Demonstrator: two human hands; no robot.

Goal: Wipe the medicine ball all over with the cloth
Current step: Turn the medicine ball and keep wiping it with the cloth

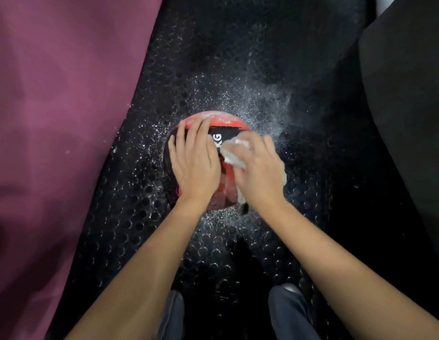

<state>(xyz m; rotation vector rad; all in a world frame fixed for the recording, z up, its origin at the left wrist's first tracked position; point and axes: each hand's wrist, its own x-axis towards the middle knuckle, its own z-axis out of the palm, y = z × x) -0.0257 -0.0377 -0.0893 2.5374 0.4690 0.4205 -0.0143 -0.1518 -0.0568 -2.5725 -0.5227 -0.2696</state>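
the red and black medicine ball (214, 133) sits on the dark studded floor mat (238, 57), dusted with white powder. the left hand (195, 158) lies flat on its top with straight fingers, while the right hand (259, 173) bunches the white cloth (234, 153) against the right side. it looks heavy and firm, likely to roll, so steady it from above.

Your arms: bare from wrist to elbow, no sleeves showing.
Your left hand (195, 165): no glove, ring or watch.
Your right hand (260, 173): likewise bare.
Your legs: dark blue-grey trousers (290, 312).
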